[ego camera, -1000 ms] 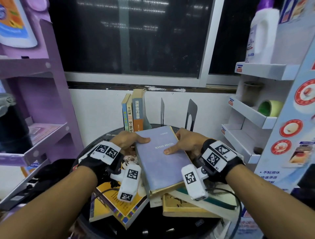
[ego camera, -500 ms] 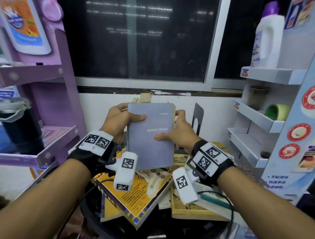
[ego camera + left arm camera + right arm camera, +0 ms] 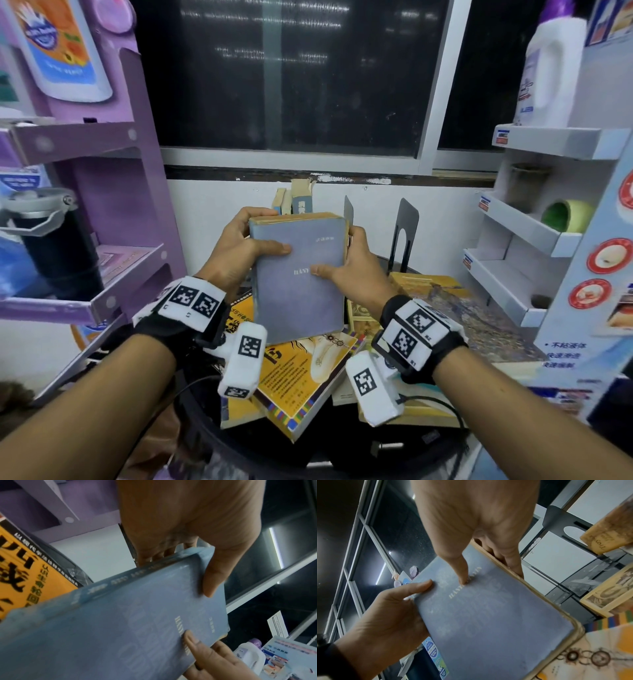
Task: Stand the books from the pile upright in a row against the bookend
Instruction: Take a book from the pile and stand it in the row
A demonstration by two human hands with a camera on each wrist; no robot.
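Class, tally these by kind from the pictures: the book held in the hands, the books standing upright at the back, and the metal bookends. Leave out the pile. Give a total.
Held book: 1
Upright books: 3
Metal bookends: 2
Total: 6

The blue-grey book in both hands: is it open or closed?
Closed. The blue-grey book shows its whole front cover, with the left hand and right hand holding its side edges.
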